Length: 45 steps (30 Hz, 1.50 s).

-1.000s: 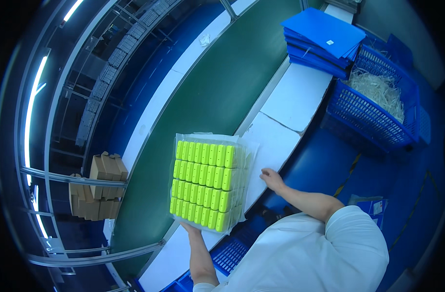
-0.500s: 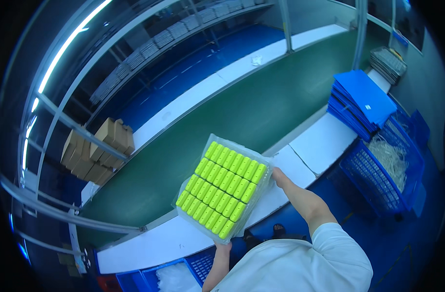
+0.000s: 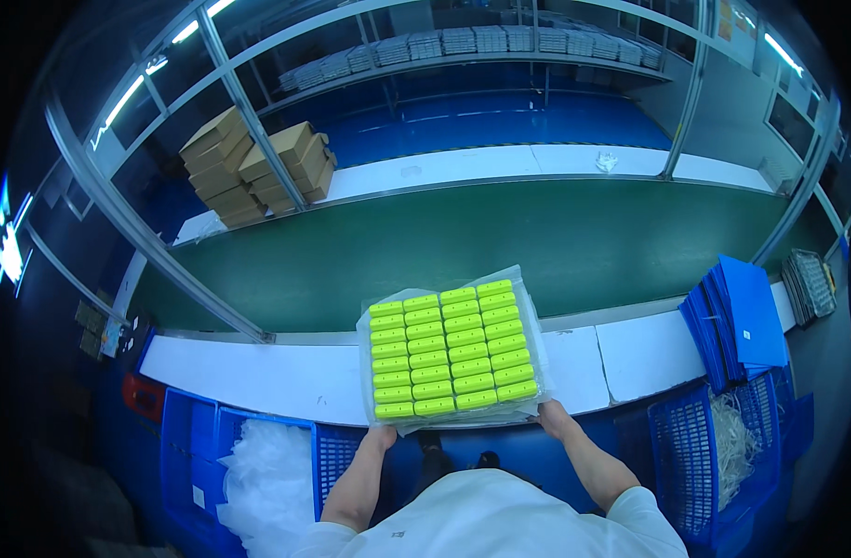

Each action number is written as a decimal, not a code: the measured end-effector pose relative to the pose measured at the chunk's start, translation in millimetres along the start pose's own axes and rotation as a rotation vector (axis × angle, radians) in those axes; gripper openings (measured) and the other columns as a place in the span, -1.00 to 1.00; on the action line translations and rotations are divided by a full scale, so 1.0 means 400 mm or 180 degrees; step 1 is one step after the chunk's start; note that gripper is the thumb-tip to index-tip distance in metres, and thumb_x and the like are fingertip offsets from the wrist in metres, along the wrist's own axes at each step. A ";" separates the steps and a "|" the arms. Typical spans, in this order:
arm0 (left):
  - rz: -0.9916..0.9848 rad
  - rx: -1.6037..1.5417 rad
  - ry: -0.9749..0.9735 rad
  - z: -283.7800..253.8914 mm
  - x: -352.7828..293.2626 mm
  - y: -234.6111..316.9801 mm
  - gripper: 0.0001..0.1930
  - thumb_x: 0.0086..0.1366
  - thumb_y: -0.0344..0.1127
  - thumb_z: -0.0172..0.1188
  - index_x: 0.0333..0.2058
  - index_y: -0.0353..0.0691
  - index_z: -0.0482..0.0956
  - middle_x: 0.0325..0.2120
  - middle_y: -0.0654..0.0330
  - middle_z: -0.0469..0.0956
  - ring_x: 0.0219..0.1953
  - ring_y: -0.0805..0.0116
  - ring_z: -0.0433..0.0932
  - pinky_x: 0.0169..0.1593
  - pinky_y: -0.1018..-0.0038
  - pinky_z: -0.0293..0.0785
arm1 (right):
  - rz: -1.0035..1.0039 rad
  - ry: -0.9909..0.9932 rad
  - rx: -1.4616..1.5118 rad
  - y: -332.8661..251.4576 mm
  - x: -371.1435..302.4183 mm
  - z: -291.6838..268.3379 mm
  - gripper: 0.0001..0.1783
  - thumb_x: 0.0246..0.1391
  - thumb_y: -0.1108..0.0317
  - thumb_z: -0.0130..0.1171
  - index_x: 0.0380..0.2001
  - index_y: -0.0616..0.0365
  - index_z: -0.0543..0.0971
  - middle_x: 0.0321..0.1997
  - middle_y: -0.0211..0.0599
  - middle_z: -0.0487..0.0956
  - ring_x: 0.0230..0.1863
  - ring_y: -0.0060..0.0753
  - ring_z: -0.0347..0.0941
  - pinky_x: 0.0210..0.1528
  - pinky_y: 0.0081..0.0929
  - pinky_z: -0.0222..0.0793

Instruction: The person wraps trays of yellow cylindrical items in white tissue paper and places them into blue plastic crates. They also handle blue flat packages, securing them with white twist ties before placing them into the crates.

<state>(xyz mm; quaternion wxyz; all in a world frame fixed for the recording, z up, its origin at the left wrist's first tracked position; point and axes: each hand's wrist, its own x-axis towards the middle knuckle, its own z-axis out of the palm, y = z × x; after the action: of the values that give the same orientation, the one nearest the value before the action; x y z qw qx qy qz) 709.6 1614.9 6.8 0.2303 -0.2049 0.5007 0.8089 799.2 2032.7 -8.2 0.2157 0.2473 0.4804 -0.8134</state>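
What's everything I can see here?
Blocks: many, yellow-green, front centre
Plastic packing: layers uncounted, translucent, around the blocks
Conveyor belt: one, green, centre
Benches: two, white, flanking belt
Cardboard boxes: several, brown, upper left
Crumpled item: one, white, far bench
Flat sheets: one stack, blue, right
Tray-like items: one stack, grey, far right
Crates: several, blue, lower left and right
Plastic film: one heap, white, left crate
Strips: uncounted, pale, right crate
Shelf bundles: many, silvery, back
Metal frame: one, grey, around belt
Lamps: several, white, upper corners
Left hand: one, bare, packing's near-left corner
Right hand: one, bare, packing's near-right corner
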 end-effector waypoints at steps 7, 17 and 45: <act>0.0026 -0.0052 0.0037 0.024 0.036 -0.024 -0.33 0.47 0.18 -0.11 0.34 -0.18 0.30 0.25 0.14 0.40 0.26 0.21 0.37 0.34 0.22 0.22 | -0.0192 0.0045 -0.0345 -0.037 -0.002 -0.009 -0.29 0.44 -0.13 -0.27 0.47 0.03 0.05 0.55 -0.20 0.07 0.53 -0.10 0.00 0.49 0.19 -0.10; 0.0157 0.0593 -0.0176 0.046 -0.092 0.028 -0.32 0.46 0.15 -0.06 0.32 -0.28 0.31 0.26 0.10 0.39 0.29 0.24 0.31 0.35 0.26 0.14 | -0.0704 0.0506 0.0379 0.081 0.013 -0.077 -0.30 0.38 -0.17 -0.21 0.42 -0.01 0.15 0.50 -0.20 0.15 0.54 -0.05 -0.07 0.49 0.16 -0.07; 0.2485 0.0628 0.4689 -1.201 -1.048 0.237 -0.82 0.23 -0.40 0.24 -0.21 -0.32 0.64 -0.34 0.12 0.65 -0.28 0.32 0.62 -0.15 0.44 0.50 | -0.0798 -0.2249 -0.3929 0.548 -0.131 1.514 -0.34 0.10 0.36 0.36 0.26 0.18 0.38 0.24 -0.10 0.43 0.20 -0.25 0.44 0.21 -0.33 0.39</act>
<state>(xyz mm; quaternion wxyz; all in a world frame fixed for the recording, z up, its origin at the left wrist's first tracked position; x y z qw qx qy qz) 1042.5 1073.1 111.2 -0.4351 -0.4717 0.6265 0.4423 851.2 1403.1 127.9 0.3636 -0.2544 0.7786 -0.4437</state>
